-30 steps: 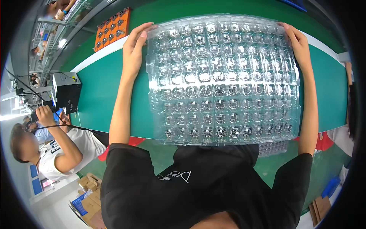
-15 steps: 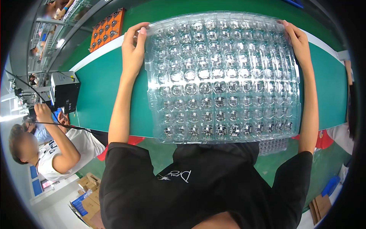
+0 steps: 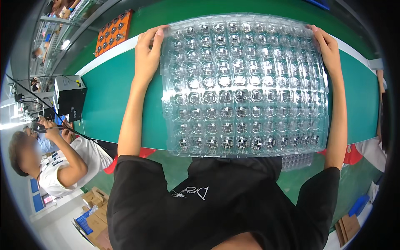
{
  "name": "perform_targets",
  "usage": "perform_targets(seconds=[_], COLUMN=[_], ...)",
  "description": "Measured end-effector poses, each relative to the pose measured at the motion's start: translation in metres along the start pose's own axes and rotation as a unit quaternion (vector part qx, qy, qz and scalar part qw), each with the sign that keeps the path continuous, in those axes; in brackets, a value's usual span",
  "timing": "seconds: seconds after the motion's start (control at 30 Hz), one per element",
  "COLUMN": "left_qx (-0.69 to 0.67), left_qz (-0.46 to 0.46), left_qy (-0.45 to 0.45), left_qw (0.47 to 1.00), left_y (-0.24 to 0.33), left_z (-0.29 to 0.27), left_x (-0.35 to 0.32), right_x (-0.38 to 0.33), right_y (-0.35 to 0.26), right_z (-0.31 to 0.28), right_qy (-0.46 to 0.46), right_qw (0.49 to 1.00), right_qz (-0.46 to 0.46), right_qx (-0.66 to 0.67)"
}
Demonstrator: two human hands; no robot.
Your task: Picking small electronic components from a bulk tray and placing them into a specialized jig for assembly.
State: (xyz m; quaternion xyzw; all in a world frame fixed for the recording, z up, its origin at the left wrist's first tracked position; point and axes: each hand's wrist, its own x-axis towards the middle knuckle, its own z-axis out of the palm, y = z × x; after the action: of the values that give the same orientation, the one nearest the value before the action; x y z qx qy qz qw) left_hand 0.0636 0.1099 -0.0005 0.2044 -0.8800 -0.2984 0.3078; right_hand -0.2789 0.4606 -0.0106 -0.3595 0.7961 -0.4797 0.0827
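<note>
A large clear plastic blister tray (image 3: pixel 216 112) spans the middle of the view, its many pockets holding small dark electronic parts. Strong glare runs across its centre. My left hand (image 3: pixel 148 48) grips the far left corner, thumb and fingers closed on the edge. At the far right corner, my right hand (image 3: pixel 328 45) pinches the rim; some of its fingertips are hidden by the plastic. The tray's near edge lies close to my body, over the front of the green worktable (image 3: pixel 112 104).
An orange board (image 3: pixel 113 33) with rows of dark round parts lies on the green strip beyond the white rail. A black-and-grey box (image 3: pixel 70 98) stands at the left, with cables. A co-worker (image 3: pixel 68 162) sits left; another tray (image 3: pixel 296 161) shows below mine.
My left fingers have shifted slightly at the tray's corner, and the tray has barely moved. The orange board appears a little further left. The co-worker's hand now holds something dark.
</note>
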Motion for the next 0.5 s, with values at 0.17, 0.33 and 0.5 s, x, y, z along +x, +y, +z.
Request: perform_targets(seconds=[0.17,0.33,0.5], left_qx=[-0.007,-0.036,-0.051], left_qz=[-0.016,-0.027,-0.041], left_qy=[-0.012,-0.003,-0.024], left_qw=[1.000,0.999,0.998], left_y=[-0.0023,-0.0032,-0.0055], left_z=[-0.0020,0.0001,-0.0014], left_x=[0.0005,-0.0002,-0.0006], right_x=[-0.0007,0.0002,0.0024], right_y=[-0.0041,0.0019,0.0018], right_z=[0.0002,-0.0020,-0.0027], right_qy=[0.008,-0.010,-0.005], right_qw=[1.000,1.000,1.000], right_qz=[0.002,-0.007,-0.012], right_qx=[0.007,0.000,0.011])
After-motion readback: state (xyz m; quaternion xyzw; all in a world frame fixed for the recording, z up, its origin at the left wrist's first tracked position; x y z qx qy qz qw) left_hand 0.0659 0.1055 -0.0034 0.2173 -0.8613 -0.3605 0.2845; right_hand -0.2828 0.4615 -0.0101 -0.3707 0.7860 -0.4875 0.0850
